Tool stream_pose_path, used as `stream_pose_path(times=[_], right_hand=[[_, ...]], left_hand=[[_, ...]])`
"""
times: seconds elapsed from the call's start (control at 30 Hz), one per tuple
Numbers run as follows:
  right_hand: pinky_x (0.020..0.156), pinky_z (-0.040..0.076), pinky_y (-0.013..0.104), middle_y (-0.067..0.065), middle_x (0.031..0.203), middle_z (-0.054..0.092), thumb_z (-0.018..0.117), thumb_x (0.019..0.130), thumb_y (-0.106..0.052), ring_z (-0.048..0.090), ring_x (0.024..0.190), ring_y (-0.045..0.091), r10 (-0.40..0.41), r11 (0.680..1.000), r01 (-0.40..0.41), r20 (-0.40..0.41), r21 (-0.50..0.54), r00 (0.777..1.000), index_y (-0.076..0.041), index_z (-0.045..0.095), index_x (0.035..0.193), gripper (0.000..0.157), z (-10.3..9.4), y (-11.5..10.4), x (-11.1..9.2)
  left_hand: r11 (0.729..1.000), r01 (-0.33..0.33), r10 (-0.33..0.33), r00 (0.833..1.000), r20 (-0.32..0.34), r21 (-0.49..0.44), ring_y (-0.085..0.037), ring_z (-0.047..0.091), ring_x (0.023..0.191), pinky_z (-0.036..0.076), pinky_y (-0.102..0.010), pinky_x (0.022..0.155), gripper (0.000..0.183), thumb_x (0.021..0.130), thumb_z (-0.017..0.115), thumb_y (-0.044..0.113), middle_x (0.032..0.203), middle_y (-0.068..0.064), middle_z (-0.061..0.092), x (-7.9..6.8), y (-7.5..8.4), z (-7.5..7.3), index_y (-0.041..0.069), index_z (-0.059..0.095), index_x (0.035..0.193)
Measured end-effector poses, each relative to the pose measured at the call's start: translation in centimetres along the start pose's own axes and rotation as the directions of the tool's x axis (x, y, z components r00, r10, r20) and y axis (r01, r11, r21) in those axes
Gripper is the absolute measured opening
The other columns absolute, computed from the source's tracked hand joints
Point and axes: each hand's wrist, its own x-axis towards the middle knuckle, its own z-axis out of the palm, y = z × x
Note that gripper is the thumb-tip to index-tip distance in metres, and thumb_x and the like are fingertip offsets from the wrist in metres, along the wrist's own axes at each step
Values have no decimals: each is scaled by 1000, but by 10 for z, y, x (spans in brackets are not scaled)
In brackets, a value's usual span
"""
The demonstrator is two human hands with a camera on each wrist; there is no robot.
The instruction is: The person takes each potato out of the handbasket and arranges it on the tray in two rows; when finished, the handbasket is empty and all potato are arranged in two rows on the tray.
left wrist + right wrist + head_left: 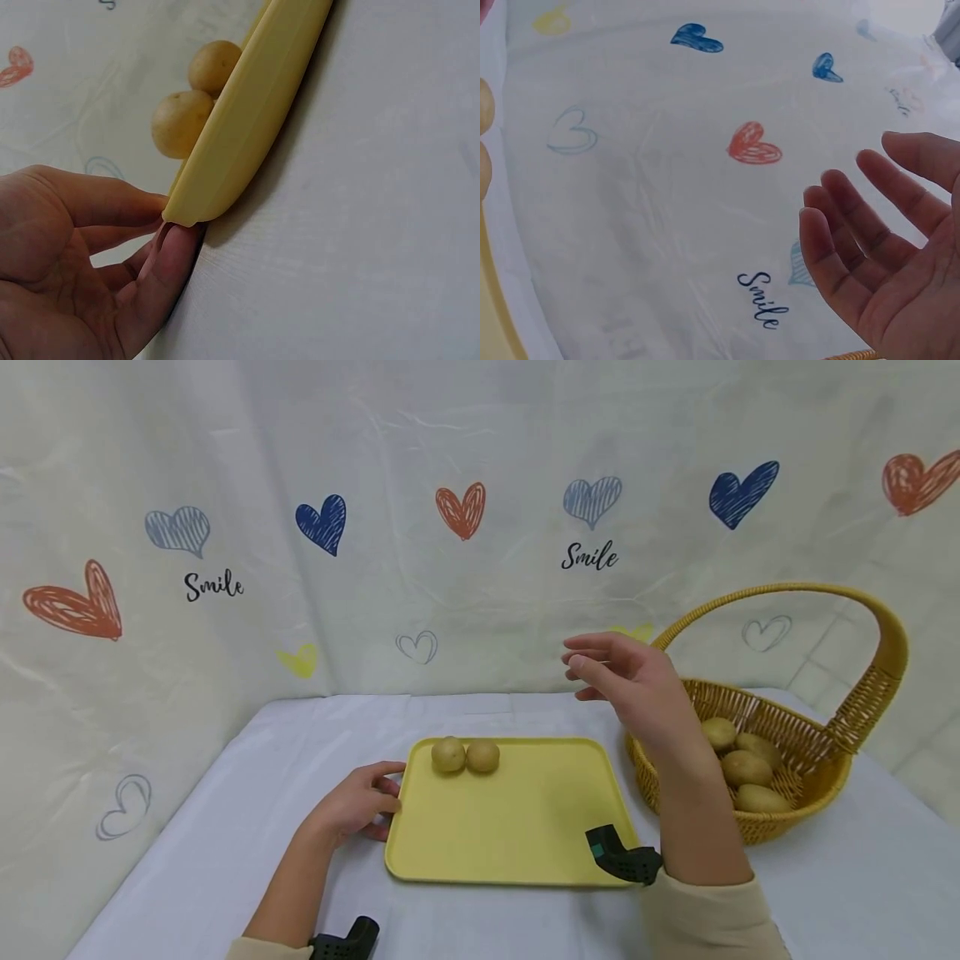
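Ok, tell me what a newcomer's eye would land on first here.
Probably the bright yellow tray in the middle, with two round potatoes side by side toward its far left corner and the left hand at its left edge. Next, likely, the wicker basket on the right, its tall handle arching over more potatoes, and the right hand raised in the air. Behind, colorful hearts dot the white backdrop.

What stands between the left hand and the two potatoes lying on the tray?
Only the tray's left rim: the left hand touches it from outside, and the two potatoes lie inside. Nothing else is visible between.
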Motion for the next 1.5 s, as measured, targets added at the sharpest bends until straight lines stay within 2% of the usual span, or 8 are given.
stream_pose_path(times=[0.17,0.47,0.67,0.8,1.13,1.33,1.5], right_hand=[[84,60,23,-6,115,70,62,104,-30,66,106,17,8,1000,-8,-33,22,999,-10,66,132,34,-10,1,-3],[84,60,22,-2,119,70,61,104,-34,67,105,13,31,1000,-31,-120,2,992,-13,67,133,36,-24,5,-5],[80,60,20,-5,113,72,63,103,-29,68,101,13,23,1000,-21,-156,16,988,-9,68,130,34,-32,7,-6],[80,60,19,-9,108,72,63,103,-29,68,100,11,42,999,-42,-179,5,983,-11,69,129,32,-37,9,-7],[79,61,20,-4,106,73,69,99,-28,69,99,15,59,987,-26,-203,160,977,-10,70,124,31,-48,13,-7],[80,60,19,-4,107,72,68,100,-31,69,100,14,127,981,-93,-204,169,971,-11,69,126,33,-52,21,-7],[79,61,19,-5,111,71,68,100,-35,69,101,10,193,972,-163,-188,167,963,-10,66,130,39,-69,31,-9]], left_hand=[[1000,7,-7,1000,-7,0,-24,59,88,63,-38,63,66,89,66,-3,115,-13,55,0,0,0,10,49,152],[1000,0,0,1000,5,-8,-25,60,86,63,-38,63,66,89,65,-3,113,-14,56,0,-1,-1,10,49,152],[1000,-2,2,1000,10,-9,-25,61,86,63,-38,62,66,89,65,-4,114,-14,55,-2,1,-1,9,49,151],[1000,3,-3,1000,5,-7,-24,60,86,63,-38,62,66,89,65,-4,114,-14,55,-3,1,0,9,49,151],[1000,-7,7,1000,17,-23,-24,61,86,63,-38,64,66,90,63,-3,115,-14,53,-4,3,-6,9,47,152],[1000,4,-3,1000,21,-16,-24,62,86,64,-38,65,66,90,64,-3,117,-15,53,-4,2,-7,9,47,153],[1000,-1,2,1000,27,-13,-24,62,85,64,-38,65,65,90,64,-2,116,-15,54,-4,2,-4,9,47,152]])
